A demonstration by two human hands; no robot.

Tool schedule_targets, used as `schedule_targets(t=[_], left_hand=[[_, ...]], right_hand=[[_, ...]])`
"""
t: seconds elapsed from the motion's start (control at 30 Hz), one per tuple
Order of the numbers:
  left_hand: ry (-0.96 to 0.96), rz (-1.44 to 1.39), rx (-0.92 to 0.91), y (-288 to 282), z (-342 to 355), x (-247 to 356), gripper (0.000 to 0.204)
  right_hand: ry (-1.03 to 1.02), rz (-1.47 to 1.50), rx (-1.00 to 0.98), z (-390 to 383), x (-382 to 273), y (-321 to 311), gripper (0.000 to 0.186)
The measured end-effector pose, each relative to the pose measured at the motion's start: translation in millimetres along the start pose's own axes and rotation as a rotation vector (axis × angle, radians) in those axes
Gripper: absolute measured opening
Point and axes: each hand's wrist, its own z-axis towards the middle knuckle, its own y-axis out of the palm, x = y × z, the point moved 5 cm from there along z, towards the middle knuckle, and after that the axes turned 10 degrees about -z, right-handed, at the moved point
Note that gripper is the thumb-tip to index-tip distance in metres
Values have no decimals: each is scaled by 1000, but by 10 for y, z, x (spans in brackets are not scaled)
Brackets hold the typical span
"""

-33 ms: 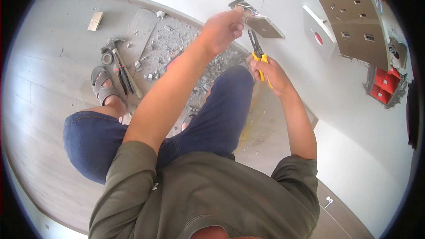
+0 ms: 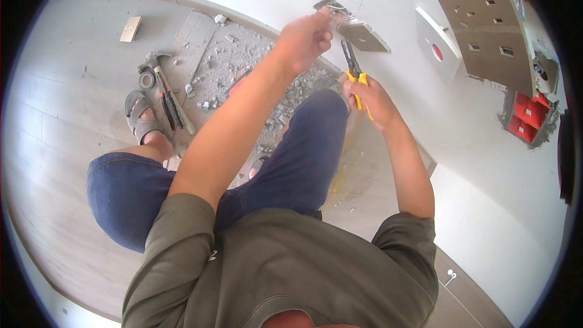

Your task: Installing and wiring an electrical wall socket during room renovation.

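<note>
At the recess in the white wall (image 2: 401, 30), my left hand (image 2: 302, 42) has its fingers curled, with thumb and forefinger pinched at a thin wire (image 2: 337, 11) coming out of the wall box (image 2: 333, 5). The fingertips partly hide the wire. My right hand (image 2: 371, 102) grips yellow-handled pliers (image 2: 356, 79), their dark jaws pointing up toward the box and apart from the wires. A grey-brown socket plate (image 2: 365, 37) hangs just right of the box, beside the jaws.
Broken rubble (image 2: 243, 54) covers the floor below the wall. To the left lie a hammer (image 2: 173, 94), red-handled pliers (image 2: 166, 109), a tape roll (image 2: 147, 79) and a beige plate (image 2: 130, 29). At right, large brown plates (image 2: 486, 24) hang near red boxes (image 2: 527, 115) set in the wall.
My left hand has shifted very slightly to the left at the wall box. The right hand and the pliers stay almost where they were.
</note>
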Motion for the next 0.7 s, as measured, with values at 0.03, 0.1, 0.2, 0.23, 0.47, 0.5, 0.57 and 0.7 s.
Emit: schedule_targets(t=[0.03,0.1,0.2,0.23,0.47,0.5,0.57,0.7], left_hand=[[-1,-1,1,5,2,-18,10],[21,60,59,7,-15,-18,16],[-27,88,84,-103,8,-64,15],[-26,88,85,-150,4,-83,15],[15,104,100,-177,1,-138,13],[21,103,111,-187,-1,-134,12],[25,115,117,-195,1,-121,12],[36,151,129,-217,10,-99,12]], right_hand=[[-21,4,34,6,-19,1,23],[-32,8,69,12,-75,24,24],[-14,-21,97,46,-187,26,25],[17,-54,92,76,-217,20,25],[167,-138,11,297,-399,-83,31],[201,-183,-24,336,-413,-97,33],[236,-229,-59,393,-462,-129,35],[293,-373,-69,477,-555,-154,38]])
